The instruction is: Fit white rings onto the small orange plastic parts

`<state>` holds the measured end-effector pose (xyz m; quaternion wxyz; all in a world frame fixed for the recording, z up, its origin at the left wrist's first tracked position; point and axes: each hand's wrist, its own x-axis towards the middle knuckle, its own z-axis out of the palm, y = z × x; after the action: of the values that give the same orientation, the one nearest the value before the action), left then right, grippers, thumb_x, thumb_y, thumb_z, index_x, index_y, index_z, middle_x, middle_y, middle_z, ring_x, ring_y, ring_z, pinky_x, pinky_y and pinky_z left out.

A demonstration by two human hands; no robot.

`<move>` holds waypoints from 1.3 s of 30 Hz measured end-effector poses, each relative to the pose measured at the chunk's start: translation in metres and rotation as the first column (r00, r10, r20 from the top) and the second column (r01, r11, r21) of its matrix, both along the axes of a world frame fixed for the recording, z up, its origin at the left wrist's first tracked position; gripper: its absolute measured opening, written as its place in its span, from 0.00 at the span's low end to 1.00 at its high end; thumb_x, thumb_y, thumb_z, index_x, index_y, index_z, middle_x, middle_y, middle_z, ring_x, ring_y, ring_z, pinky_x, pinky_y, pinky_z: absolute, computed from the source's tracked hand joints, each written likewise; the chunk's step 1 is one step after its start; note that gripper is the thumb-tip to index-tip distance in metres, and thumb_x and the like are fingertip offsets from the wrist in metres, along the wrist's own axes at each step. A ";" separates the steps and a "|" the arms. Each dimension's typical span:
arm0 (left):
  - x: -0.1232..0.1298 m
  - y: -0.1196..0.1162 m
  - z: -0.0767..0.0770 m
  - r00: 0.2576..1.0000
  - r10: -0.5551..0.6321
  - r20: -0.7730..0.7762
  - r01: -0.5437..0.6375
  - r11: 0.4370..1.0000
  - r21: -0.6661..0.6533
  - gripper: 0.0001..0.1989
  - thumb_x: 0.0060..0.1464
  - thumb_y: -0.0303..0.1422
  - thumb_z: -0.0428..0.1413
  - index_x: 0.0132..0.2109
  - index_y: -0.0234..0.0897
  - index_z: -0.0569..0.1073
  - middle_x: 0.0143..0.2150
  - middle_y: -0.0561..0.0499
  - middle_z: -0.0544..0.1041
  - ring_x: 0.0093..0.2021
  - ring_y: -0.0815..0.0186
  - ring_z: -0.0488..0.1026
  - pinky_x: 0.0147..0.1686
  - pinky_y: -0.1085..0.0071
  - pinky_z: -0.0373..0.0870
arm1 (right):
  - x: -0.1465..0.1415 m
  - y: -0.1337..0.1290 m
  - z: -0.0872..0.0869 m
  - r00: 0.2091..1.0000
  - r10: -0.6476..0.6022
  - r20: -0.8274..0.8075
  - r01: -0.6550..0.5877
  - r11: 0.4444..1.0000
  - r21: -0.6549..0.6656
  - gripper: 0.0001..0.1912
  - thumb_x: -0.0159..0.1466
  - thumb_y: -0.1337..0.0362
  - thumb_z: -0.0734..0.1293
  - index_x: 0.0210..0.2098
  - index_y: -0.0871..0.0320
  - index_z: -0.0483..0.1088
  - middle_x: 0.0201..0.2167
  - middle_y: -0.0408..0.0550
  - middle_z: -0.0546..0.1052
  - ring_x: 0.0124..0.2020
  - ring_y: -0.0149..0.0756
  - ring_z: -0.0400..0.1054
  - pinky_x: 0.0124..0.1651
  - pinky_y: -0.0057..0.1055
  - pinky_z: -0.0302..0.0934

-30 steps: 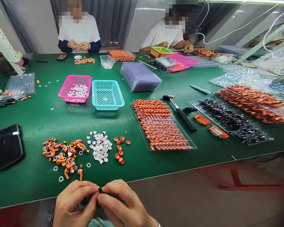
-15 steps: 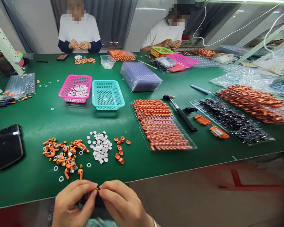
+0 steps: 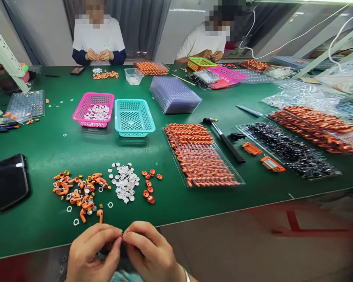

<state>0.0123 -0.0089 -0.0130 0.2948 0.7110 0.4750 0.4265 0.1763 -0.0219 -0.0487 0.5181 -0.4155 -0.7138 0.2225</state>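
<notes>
My left hand (image 3: pixel 91 252) and my right hand (image 3: pixel 153 250) meet fingertip to fingertip at the table's front edge. Pinched between them is a small orange earbud part (image 3: pixel 122 235), mostly hidden by the fingers. Just beyond my left hand lies a loose heap of orange earbud shells (image 3: pixel 86 196) with yellow bits and white rings among them. Beside the heap is a pile of small round white discs (image 3: pixel 126 184). Several orange earbud caps (image 3: pixel 148 183) are scattered to the right of the discs.
A black phone (image 3: pixel 12 182) lies at the left. Pink (image 3: pixel 98 124) and turquoise baskets (image 3: pixel 134 133) stand mid-table. A tray of orange parts (image 3: pixel 200 164), a hammer (image 3: pixel 231 147) and a tray of black parts (image 3: pixel 291 150) are rightward. Two co-workers (image 3: pixel 98 39) sit opposite.
My right hand's fingers have shifted slightly upward and closer to my left fingertips, covering more of the small part. Things on the table have not moved.
</notes>
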 end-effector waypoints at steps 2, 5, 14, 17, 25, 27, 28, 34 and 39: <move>0.000 -0.002 -0.003 1.000 0.009 -0.016 -0.008 1.000 0.019 0.08 0.55 0.25 0.59 0.39 0.42 0.78 0.35 0.53 0.80 0.34 0.67 0.78 0.37 0.78 0.74 | 0.000 0.001 0.003 0.995 0.031 -0.090 -0.036 0.998 -0.057 0.18 0.60 0.81 0.66 0.44 0.55 0.71 0.36 0.50 0.76 0.36 0.34 0.74 0.40 0.26 0.72; -0.001 -0.002 -0.008 0.998 0.008 -0.068 -0.001 0.995 0.100 0.08 0.56 0.24 0.57 0.41 0.40 0.78 0.37 0.51 0.80 0.36 0.67 0.78 0.39 0.76 0.75 | 0.002 0.004 0.006 0.964 0.067 -0.258 -0.119 0.974 -0.194 0.17 0.58 0.80 0.69 0.40 0.54 0.74 0.34 0.47 0.77 0.35 0.32 0.74 0.39 0.25 0.71; -0.003 0.005 -0.003 0.970 -0.017 -0.242 0.111 0.919 0.379 0.09 0.58 0.21 0.56 0.42 0.35 0.77 0.37 0.48 0.80 0.35 0.69 0.78 0.38 0.78 0.75 | 0.002 0.008 0.005 0.750 0.017 -0.661 -0.387 0.823 -0.417 0.16 0.55 0.78 0.72 0.36 0.50 0.80 0.36 0.44 0.80 0.38 0.32 0.75 0.41 0.24 0.71; -0.004 0.004 -0.003 0.966 -0.025 -0.259 0.124 0.919 0.373 0.08 0.60 0.22 0.55 0.44 0.35 0.77 0.38 0.48 0.79 0.36 0.69 0.78 0.39 0.79 0.75 | 0.002 0.007 0.006 0.768 -0.004 -0.640 -0.341 0.844 -0.414 0.16 0.56 0.78 0.72 0.37 0.50 0.79 0.34 0.43 0.80 0.37 0.31 0.75 0.40 0.24 0.71; -0.006 0.003 -0.007 0.971 -0.077 -0.225 0.152 0.929 0.337 0.10 0.62 0.23 0.54 0.48 0.34 0.76 0.42 0.46 0.79 0.41 0.69 0.78 0.45 0.80 0.74 | 0.002 0.004 0.008 0.931 0.004 -0.364 -0.098 0.966 -0.240 0.18 0.58 0.79 0.69 0.42 0.52 0.76 0.37 0.46 0.81 0.39 0.34 0.77 0.44 0.27 0.73; -0.006 0.004 -0.005 0.968 -0.088 -0.233 0.166 0.926 0.340 0.11 0.62 0.22 0.53 0.49 0.34 0.76 0.42 0.46 0.79 0.41 0.68 0.78 0.45 0.80 0.74 | 0.002 0.004 0.007 0.937 -0.005 -0.348 -0.077 0.972 -0.220 0.18 0.58 0.79 0.69 0.43 0.52 0.75 0.37 0.46 0.81 0.39 0.34 0.77 0.44 0.27 0.73; -0.006 0.004 -0.003 0.970 -0.095 -0.224 0.165 0.933 0.321 0.12 0.61 0.22 0.53 0.49 0.35 0.76 0.43 0.46 0.79 0.42 0.68 0.78 0.45 0.80 0.74 | 0.002 0.004 0.007 0.940 -0.009 -0.340 -0.067 0.975 -0.212 0.18 0.58 0.79 0.69 0.43 0.52 0.75 0.37 0.46 0.81 0.40 0.34 0.77 0.44 0.27 0.73; -0.007 0.001 0.003 0.990 -0.140 0.012 0.140 0.985 -0.095 0.09 0.58 0.25 0.58 0.44 0.43 0.75 0.36 0.54 0.79 0.34 0.70 0.77 0.36 0.81 0.74 | 0.002 0.002 0.011 0.957 0.009 -0.290 -0.059 0.985 -0.162 0.20 0.58 0.80 0.68 0.44 0.53 0.74 0.38 0.49 0.81 0.39 0.35 0.78 0.44 0.27 0.73; -0.003 0.003 0.001 0.889 0.135 0.438 0.211 0.728 -0.652 0.12 0.50 0.38 0.67 0.33 0.37 0.73 0.27 0.55 0.74 0.25 0.73 0.70 0.25 0.82 0.67 | 0.001 0.002 0.015 0.954 0.042 -0.296 -0.084 0.988 -0.130 0.22 0.57 0.82 0.69 0.45 0.52 0.74 0.39 0.49 0.81 0.38 0.35 0.78 0.43 0.27 0.73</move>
<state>0.0095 -0.0064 -0.0124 0.6474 0.4409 0.4999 0.3697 0.1777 -0.0197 -0.0336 0.5800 -0.3906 -0.6245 0.3479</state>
